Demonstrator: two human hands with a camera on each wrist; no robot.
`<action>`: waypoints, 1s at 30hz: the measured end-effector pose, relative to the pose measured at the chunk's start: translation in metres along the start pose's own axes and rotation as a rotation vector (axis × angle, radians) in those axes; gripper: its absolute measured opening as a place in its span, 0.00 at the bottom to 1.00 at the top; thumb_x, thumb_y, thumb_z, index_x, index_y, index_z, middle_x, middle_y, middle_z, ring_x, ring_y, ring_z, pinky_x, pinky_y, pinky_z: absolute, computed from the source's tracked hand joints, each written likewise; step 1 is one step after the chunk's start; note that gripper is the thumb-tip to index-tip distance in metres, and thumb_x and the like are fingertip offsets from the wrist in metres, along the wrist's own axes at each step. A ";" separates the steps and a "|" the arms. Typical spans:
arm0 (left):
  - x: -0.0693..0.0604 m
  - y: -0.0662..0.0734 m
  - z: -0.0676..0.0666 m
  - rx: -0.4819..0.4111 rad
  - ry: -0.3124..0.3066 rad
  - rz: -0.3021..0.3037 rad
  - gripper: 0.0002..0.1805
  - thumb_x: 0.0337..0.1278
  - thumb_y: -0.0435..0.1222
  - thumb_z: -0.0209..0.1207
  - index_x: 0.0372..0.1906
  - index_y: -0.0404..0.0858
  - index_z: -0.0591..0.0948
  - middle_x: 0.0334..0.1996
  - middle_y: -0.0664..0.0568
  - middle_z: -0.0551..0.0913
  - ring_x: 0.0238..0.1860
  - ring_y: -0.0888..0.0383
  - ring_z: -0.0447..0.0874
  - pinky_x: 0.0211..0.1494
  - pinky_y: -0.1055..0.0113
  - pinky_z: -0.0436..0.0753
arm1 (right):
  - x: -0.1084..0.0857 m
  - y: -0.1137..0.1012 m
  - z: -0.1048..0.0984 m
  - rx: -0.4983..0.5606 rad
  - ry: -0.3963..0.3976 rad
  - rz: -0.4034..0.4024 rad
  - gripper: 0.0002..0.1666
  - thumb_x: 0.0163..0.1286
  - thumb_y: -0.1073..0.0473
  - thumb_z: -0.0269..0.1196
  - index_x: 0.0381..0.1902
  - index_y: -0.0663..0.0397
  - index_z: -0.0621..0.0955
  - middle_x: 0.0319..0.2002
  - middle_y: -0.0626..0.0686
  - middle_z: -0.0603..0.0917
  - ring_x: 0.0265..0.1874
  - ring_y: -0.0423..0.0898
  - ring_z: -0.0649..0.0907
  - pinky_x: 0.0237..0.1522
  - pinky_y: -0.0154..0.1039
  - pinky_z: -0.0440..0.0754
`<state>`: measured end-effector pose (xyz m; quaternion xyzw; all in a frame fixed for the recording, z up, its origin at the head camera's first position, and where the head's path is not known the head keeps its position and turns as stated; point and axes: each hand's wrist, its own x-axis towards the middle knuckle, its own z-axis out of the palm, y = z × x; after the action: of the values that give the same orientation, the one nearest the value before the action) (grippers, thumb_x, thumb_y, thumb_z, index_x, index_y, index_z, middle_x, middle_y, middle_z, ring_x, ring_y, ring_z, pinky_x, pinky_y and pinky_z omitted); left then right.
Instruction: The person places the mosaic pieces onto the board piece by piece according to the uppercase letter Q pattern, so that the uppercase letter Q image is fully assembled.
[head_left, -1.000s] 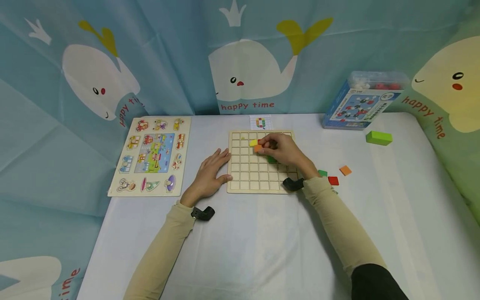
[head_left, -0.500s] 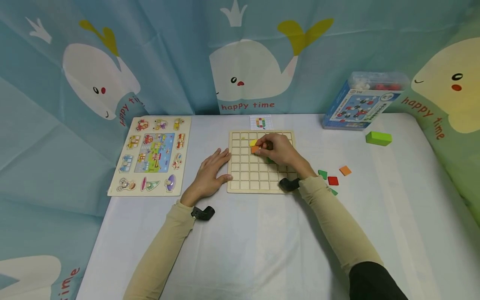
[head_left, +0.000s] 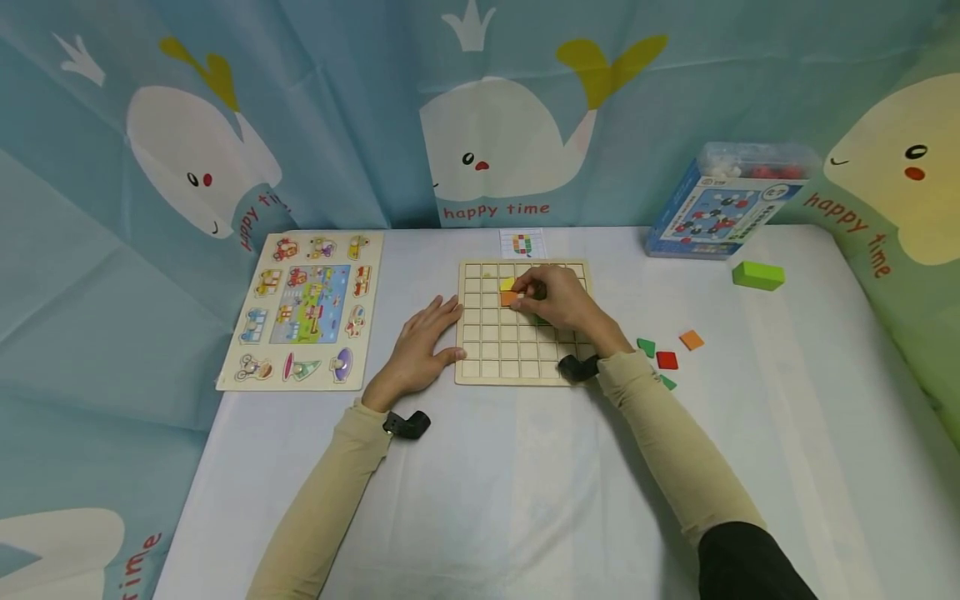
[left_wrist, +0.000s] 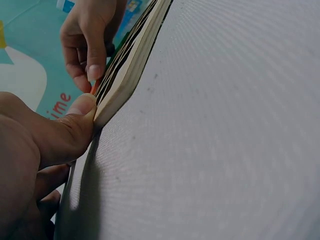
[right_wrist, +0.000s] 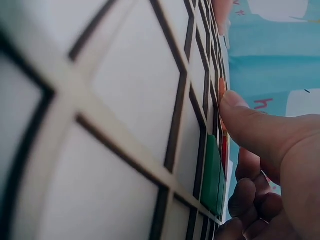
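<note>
A wooden grid board (head_left: pixel 491 358) lies on the table. My right hand (head_left: pixel 562 298) is over its upper part, thumb and index finger on an orange square tile (head_left: pixel 508 299) that sits in a grid cell just below a yellow tile (head_left: pixel 507 284). In the right wrist view the thumb touches the edge of the orange tile (right_wrist: pixel 222 90). Nearer that camera a green tile (right_wrist: pixel 213 175) and a red tile (right_wrist: pixel 224 155) sit in the grid, mostly covered by the hand from above. My left hand (head_left: pixel 420 350) lies with spread fingers at the board's left edge, its thumb touching the rim.
Loose green (head_left: pixel 646 347), red (head_left: pixel 667 360) and orange (head_left: pixel 692 340) tiles lie right of the board. A pattern card (head_left: pixel 522 243) is behind it. A picture puzzle (head_left: pixel 367 333) lies left. A green block (head_left: pixel 758 276) and a blue box (head_left: pixel 712 212) stand at the back right.
The right hand has moved slightly left and down, bringing the orange tile from a tilt above the grid to flat in the cell below the yellow one. The left hand has stayed put.
</note>
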<state>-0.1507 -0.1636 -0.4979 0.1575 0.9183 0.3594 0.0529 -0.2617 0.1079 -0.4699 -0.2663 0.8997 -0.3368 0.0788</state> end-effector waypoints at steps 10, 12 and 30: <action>0.001 -0.001 0.000 0.009 0.002 0.000 0.42 0.69 0.39 0.67 0.82 0.36 0.64 0.86 0.47 0.57 0.88 0.45 0.45 0.88 0.42 0.45 | 0.001 -0.002 0.001 -0.010 -0.013 -0.005 0.14 0.70 0.58 0.75 0.47 0.61 0.88 0.40 0.58 0.87 0.38 0.51 0.82 0.44 0.44 0.78; 0.000 -0.001 0.000 0.008 -0.002 -0.003 0.42 0.69 0.39 0.67 0.82 0.36 0.64 0.86 0.47 0.57 0.88 0.46 0.45 0.88 0.42 0.45 | 0.001 -0.002 0.001 -0.010 -0.015 -0.005 0.14 0.69 0.58 0.75 0.46 0.61 0.88 0.40 0.58 0.87 0.37 0.51 0.82 0.44 0.44 0.78; 0.000 -0.001 0.000 -0.006 -0.006 -0.009 0.42 0.69 0.39 0.67 0.83 0.37 0.63 0.86 0.48 0.56 0.88 0.47 0.44 0.88 0.42 0.44 | -0.011 0.005 -0.020 0.050 0.027 0.019 0.18 0.69 0.56 0.75 0.52 0.61 0.87 0.36 0.56 0.85 0.34 0.49 0.82 0.41 0.42 0.79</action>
<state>-0.1509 -0.1644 -0.4989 0.1545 0.9177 0.3615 0.0579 -0.2610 0.1281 -0.4578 -0.2512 0.8945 -0.3619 0.0762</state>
